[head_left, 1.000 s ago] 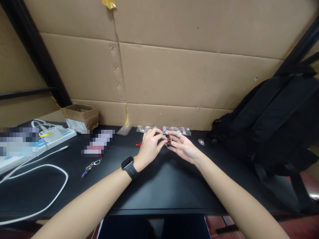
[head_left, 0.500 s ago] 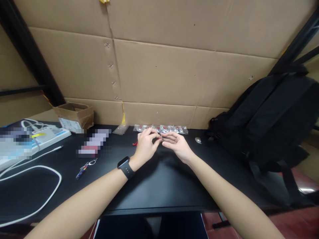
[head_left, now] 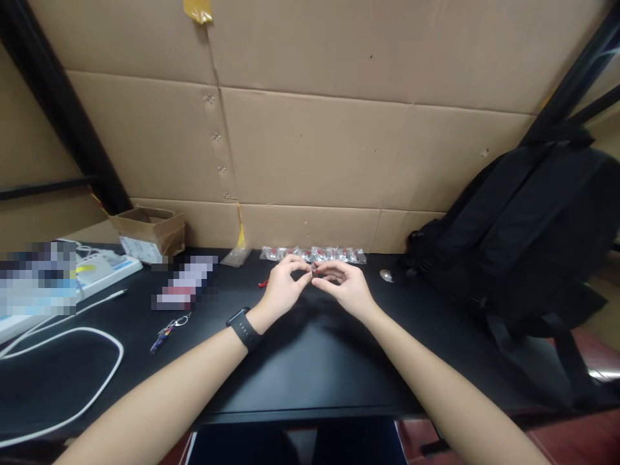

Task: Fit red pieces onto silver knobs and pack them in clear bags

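Between the fingertips of both hands is a small, thin, shiny piece point(head_left: 314, 271), mostly covered by fingers, so its kind cannot be made out. My left hand point(head_left: 285, 282), with a dark watch point(head_left: 243, 326) on the wrist, pinches it from the left. From the other side my right hand point(head_left: 349, 289) closes thumb and fingers on it. Just behind the hands lies a row of small clear plastic packets point(head_left: 334, 254) with red bits in them. A red cord-like bit point(head_left: 263, 283) shows beside my left hand. Off to the right rests a round shiny disc point(head_left: 387, 276).
A black backpack point(head_left: 513, 239) takes up the right side of the black table point(head_left: 310, 378). To the left are a cardboard box point(head_left: 167, 236), flat clear bags point(head_left: 236, 256), a keychain point(head_left: 167, 330), a blurred-out item point(head_left: 188, 281) and a white cable point(head_left: 119, 352). Cardboard point(head_left: 314, 148) walls the back.
Both hands stay together in nearly the same place; the piece between them has turned a little and my right fingers have shifted. The camera view has tilted slightly upward.
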The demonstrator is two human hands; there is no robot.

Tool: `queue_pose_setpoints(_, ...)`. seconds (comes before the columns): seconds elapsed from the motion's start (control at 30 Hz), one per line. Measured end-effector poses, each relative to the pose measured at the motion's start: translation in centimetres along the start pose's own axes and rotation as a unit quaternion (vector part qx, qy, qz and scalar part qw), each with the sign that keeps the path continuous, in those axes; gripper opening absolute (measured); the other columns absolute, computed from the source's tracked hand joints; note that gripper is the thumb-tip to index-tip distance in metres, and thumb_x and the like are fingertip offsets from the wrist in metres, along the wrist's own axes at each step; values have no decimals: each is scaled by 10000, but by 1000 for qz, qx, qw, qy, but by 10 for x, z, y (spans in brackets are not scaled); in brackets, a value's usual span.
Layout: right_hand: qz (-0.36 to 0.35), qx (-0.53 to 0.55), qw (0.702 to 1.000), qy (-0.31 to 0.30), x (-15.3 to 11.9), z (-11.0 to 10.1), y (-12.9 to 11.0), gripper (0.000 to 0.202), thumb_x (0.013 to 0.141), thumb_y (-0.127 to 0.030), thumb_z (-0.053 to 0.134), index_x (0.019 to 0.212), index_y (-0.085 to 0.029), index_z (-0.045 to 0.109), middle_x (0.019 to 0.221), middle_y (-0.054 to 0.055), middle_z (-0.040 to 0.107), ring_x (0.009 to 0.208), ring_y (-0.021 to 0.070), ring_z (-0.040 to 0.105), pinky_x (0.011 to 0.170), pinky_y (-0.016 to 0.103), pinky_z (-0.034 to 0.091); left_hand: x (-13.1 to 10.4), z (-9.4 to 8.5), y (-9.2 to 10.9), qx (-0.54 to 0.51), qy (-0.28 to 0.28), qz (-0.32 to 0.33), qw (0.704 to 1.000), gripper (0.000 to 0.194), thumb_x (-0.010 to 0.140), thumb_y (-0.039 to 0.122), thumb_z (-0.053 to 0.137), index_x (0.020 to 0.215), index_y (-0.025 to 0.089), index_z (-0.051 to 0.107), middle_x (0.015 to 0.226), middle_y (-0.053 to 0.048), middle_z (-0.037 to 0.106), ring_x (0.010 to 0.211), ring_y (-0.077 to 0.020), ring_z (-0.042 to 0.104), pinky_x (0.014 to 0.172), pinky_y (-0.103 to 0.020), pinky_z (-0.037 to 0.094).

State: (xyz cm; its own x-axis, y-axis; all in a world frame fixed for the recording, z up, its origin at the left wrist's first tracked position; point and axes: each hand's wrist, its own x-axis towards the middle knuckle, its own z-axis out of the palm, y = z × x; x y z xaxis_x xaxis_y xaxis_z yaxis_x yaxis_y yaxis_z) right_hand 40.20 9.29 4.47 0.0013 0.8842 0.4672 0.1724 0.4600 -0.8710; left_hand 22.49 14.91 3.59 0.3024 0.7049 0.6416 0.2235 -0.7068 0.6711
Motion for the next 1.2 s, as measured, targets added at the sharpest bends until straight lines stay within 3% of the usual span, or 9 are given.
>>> queue_pose_setpoints(0.1, -11, -18, 1000, 8, 1, -4, 0, 205, 821, -388, 763, 942, -223, 767, 1153, 82, 750, 1011, 255, 737, 947, 413, 591, 1, -1, 2, 1, 7, 0, 1000, 60, 857, 211, 693, 815, 203, 735, 977, -39, 672, 960, -201, 650, 925, -351, 494)
queue_pose_setpoints(0.23, -26, -54, 998, 20, 2, -8, 5, 183, 834, -380, 744, 932, -229, 773, 1101, 85, 753, 985, 256, 735, 899, 411, 606, -2, 1, 2, 5, 7, 3, 1000, 67, 857, 248, 707, 813, 211, 741, 970, -36, 670, 955, -203, 654, 927, -356, 495)
queue_pose_setpoints(0.4, -62, -182, 981, 8, 2, -11, 2, 121, 865, -317, 686, 843, -222, 758, 1149, 92, 714, 1051, 244, 697, 870, 379, 584, -8, 9, -1, 6, 8, -3, 1000, 49, 858, 255, 715, 851, 216, 743, 977, -35, 667, 929, -194, 654, 916, -350, 498)
queue_pose_setpoints(0.67, -65, -279, 957, -38, 3, -15, -1, 127, 890, -255, 619, 826, -225, 724, 1249, 85, 655, 1190, 249, 614, 1035, 426, 454, -9, 4, 10, 89, -11, 58, 994, 57, 883, 257, 690, 869, 246, 743, 979, -37, 651, 1025, -224, 613, 960, -391, 447)
queue_pose_setpoints(0.8, -84, -306, 947, -55, 5, -20, -1, 97, 869, -226, 629, 806, -214, 702, 1245, 95, 640, 1206, 259, 597, 1063, 447, 428, -6, -1, 15, 88, -15, 87, 992, 160, 890, 138, 582, 976, 226, 684, 1025, -47, 627, 1051, -217, 592, 960, -375, 447)
queue_pose_setpoints(0.9, -119, -360, 920, -98, 3, -27, -4, 68, 835, -193, 652, 785, -212, 694, 1265, 101, 626, 1225, 280, 573, 1077, 478, 421, -4, -5, 18, 75, 8, 87, 993, 280, 871, 59, 485, 1060, 208, 628, 1057, -62, 616, 1065, -209, 582, 959, -354, 458)
queue_pose_setpoints(1.03, -147, -412, 887, -151, 1, -34, -9, 80, 832, -181, 649, 773, -209, 695, 1276, 113, 615, 1230, 296, 556, 1065, 482, 443, -4, -7, 18, 103, -47, 99, 989, 182, 906, 147, 537, 977, 224, 686, 1059, -50, 653, 1077, -218, 589, 991, -376, 434)
queue_pose_setpoints(1.2, -150, -413, 885, -156, 0, -35, -11, 77, 845, -222, 664, 777, -206, 695, 1283, 116, 608, 1227, 292, 556, 1050, 470, 463, -8, -2, 11, 157, -120, 114, 974, 123, 879, 292, 658, 916, 280, 775, 1166, -30, 679, 1147, -247, 571, 1010, -434, 389)
